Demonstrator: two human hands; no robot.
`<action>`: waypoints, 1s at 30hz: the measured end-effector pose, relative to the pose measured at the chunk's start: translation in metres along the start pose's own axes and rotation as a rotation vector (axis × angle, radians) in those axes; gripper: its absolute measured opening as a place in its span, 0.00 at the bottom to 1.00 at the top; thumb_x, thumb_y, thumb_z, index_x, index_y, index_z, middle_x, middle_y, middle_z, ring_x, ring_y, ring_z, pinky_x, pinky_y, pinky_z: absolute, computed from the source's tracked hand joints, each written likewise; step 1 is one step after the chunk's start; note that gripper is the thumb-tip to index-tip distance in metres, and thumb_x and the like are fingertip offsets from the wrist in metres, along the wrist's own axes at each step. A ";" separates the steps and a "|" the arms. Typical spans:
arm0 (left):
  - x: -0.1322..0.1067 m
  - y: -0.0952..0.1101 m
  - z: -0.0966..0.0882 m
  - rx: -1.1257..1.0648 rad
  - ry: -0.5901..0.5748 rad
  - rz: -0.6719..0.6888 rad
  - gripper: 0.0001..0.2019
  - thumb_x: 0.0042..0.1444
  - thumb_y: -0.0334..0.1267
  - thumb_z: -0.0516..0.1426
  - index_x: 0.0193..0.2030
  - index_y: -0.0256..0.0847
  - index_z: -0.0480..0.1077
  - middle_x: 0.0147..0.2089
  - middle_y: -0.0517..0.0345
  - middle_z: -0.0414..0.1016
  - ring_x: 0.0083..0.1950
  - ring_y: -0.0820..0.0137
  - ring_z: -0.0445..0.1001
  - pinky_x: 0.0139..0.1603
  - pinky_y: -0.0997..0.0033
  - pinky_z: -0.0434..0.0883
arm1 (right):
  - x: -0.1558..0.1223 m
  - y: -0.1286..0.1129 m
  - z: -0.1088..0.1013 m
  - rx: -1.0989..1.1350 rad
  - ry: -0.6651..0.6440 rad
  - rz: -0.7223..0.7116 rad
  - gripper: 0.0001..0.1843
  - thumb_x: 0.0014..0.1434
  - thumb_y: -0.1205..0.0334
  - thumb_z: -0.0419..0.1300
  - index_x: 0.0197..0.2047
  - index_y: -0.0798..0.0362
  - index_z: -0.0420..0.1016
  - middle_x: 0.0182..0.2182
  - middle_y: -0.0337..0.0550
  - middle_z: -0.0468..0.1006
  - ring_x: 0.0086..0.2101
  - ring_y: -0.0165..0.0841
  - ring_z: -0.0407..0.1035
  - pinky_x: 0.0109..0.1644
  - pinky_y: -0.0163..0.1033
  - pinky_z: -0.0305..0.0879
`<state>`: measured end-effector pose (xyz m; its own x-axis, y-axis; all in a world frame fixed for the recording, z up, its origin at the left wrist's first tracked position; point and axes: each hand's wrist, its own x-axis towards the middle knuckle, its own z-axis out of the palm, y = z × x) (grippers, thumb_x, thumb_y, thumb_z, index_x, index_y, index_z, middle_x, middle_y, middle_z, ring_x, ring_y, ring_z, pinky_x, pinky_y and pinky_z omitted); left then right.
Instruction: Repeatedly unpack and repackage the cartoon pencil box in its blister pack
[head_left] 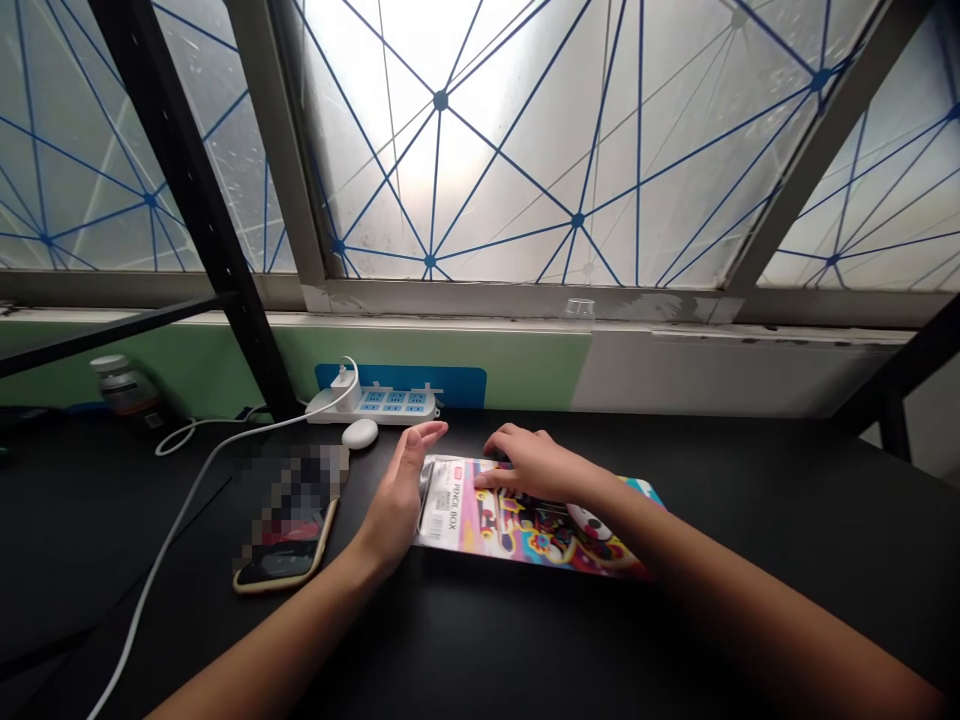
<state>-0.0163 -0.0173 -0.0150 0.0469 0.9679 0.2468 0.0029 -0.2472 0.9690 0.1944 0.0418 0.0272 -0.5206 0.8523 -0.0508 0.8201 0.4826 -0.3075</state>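
Observation:
A colourful pencil box (517, 530) with cartoon print and a white "PENCIL BOX" label lies flat on the black table. My left hand (401, 495) is on edge at the box's left end, fingers stretched out and pointing away from me. Over the top of the box reaches my right hand (529, 462), its fingers spread and slightly bent, with fingertips on or just above the printed surface. Neither hand is wrapped around the box. My right forearm covers part of the box's right end.
Left of the box lies a phone (281, 560) in a light case, partly pixelated. A white oval case (360, 433) sits near a power strip (397, 403) with a plugged-in white cable (161, 560). A bottle (131, 385) stands behind a black metal frame (202, 200).

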 end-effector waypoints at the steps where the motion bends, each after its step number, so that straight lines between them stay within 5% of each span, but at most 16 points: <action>1: 0.001 -0.001 0.000 -0.027 0.005 0.009 0.26 0.71 0.60 0.39 0.61 0.46 0.64 0.68 0.49 0.67 0.73 0.62 0.59 0.73 0.51 0.51 | 0.005 -0.008 0.002 -0.017 0.001 -0.025 0.29 0.60 0.35 0.59 0.49 0.50 0.78 0.51 0.53 0.77 0.48 0.49 0.72 0.55 0.52 0.63; 7: 0.000 0.003 0.005 -0.097 0.080 -0.002 0.25 0.71 0.58 0.42 0.58 0.44 0.68 0.65 0.45 0.70 0.71 0.57 0.62 0.70 0.53 0.55 | -0.003 -0.016 0.008 -0.113 0.132 -0.079 0.25 0.65 0.41 0.58 0.56 0.51 0.73 0.56 0.55 0.74 0.55 0.50 0.69 0.64 0.59 0.52; 11: -0.002 0.010 0.006 -0.041 0.088 -0.134 0.14 0.67 0.38 0.51 0.59 0.46 0.65 0.68 0.47 0.66 0.69 0.58 0.62 0.65 0.56 0.61 | -0.042 0.027 0.008 -0.115 0.187 -0.033 0.24 0.66 0.43 0.55 0.57 0.50 0.71 0.60 0.55 0.71 0.57 0.50 0.68 0.65 0.62 0.52; 17: 0.004 0.002 0.004 -0.005 0.165 -0.248 0.33 0.52 0.21 0.50 0.64 0.51 0.60 0.66 0.50 0.64 0.70 0.61 0.60 0.64 0.58 0.62 | -0.085 0.100 0.009 0.187 0.223 0.180 0.29 0.66 0.36 0.50 0.55 0.49 0.72 0.53 0.52 0.78 0.51 0.48 0.74 0.54 0.52 0.69; 23: 0.009 -0.005 0.006 -0.033 0.220 -0.382 0.35 0.54 0.24 0.53 0.67 0.59 0.56 0.55 0.52 0.65 0.40 0.67 0.77 0.35 0.69 0.74 | -0.083 0.085 0.010 0.208 0.156 0.133 0.24 0.66 0.39 0.53 0.51 0.49 0.75 0.45 0.49 0.82 0.42 0.46 0.76 0.44 0.47 0.71; 30: 0.010 -0.006 0.004 -0.121 0.285 -0.403 0.30 0.57 0.26 0.57 0.64 0.57 0.62 0.46 0.58 0.64 0.29 0.75 0.73 0.29 0.73 0.74 | -0.085 0.075 0.008 0.157 0.187 0.101 0.22 0.65 0.38 0.55 0.42 0.49 0.75 0.37 0.44 0.80 0.34 0.40 0.73 0.36 0.43 0.67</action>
<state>-0.0114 -0.0060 -0.0185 -0.2087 0.9633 -0.1689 -0.1518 0.1386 0.9786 0.2984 0.0043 0.0005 -0.3730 0.9241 0.0835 0.8112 0.3685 -0.4541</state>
